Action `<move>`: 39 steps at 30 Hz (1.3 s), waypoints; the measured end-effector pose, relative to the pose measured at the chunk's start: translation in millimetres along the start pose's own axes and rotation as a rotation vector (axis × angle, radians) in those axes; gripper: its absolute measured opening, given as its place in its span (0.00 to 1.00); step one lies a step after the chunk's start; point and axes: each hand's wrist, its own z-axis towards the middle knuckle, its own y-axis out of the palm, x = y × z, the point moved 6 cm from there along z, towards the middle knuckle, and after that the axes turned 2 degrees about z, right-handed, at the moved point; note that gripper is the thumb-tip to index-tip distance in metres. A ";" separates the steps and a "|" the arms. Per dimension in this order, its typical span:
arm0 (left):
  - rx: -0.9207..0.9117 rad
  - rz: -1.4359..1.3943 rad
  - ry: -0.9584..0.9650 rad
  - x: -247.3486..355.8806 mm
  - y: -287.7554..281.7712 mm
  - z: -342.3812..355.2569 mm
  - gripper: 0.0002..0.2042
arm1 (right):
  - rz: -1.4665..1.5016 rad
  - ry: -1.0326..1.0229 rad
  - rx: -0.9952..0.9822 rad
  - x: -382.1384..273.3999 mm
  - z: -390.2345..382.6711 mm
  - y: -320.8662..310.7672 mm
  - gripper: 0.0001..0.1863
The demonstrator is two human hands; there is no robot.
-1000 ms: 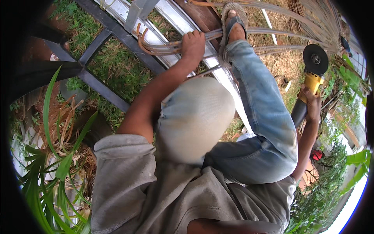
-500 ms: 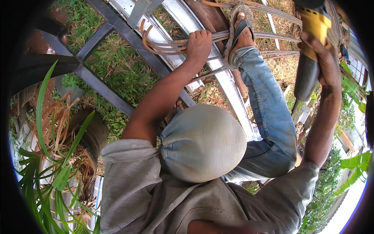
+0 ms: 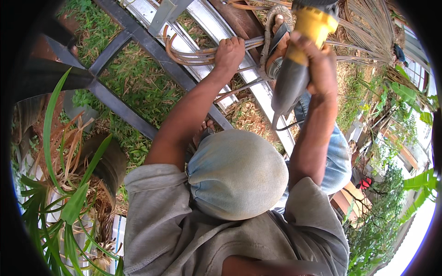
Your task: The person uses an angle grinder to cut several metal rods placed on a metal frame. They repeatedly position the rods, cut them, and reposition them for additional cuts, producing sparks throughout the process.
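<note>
My left hand (image 3: 230, 55) is wrapped round a bundle of thin, rusty steel rods (image 3: 195, 59), whose hooked ends stick out to its left. My right hand (image 3: 318, 66) grips a yellow-and-black angle grinder (image 3: 291, 85) by its body, raised to the right of the rods. The grinder's head reaches the top edge of the picture, and no disc shows. From its lower end a dark cord (image 3: 289, 127) trails off. Just right of my left hand, my sandalled right foot (image 3: 277, 39) is at the rods, partly hidden behind the grinder.
Silvery metal channels (image 3: 216, 25) run diagonally under the rods. A dark metal frame (image 3: 120, 110) lies on grass at the left. My bent knee (image 3: 239, 175) fills the middle. More long rods (image 3: 363, 27) spread at the far right. A leafy plant (image 3: 76, 202) stands near left.
My right hand has swung left with the angle grinder, from the far right to beside my right foot. My left hand, still round the rods, has shifted slightly left.
</note>
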 end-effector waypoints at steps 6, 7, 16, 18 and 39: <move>0.043 0.069 0.010 -0.6 -5.6 -0.6 0.05 | 0.014 -0.047 0.066 27.6 -30.6 5.6 0.15; 0.037 0.077 0.020 -0.3 -6.0 -1.5 0.05 | 0.029 -0.025 0.091 31.9 -32.6 3.5 0.15; 0.239 -0.046 0.045 -0.2 -40.4 -7.5 0.18 | 0.267 0.032 0.088 60.6 -20.8 -2.6 0.14; 0.294 -0.275 0.010 -4.6 -69.4 -20.2 0.19 | 0.333 0.071 0.063 70.7 -16.0 0.9 0.15; -0.585 -1.718 -0.327 18.9 -112.1 -147.4 0.22 | 0.232 0.096 0.212 100.2 -10.9 23.3 0.14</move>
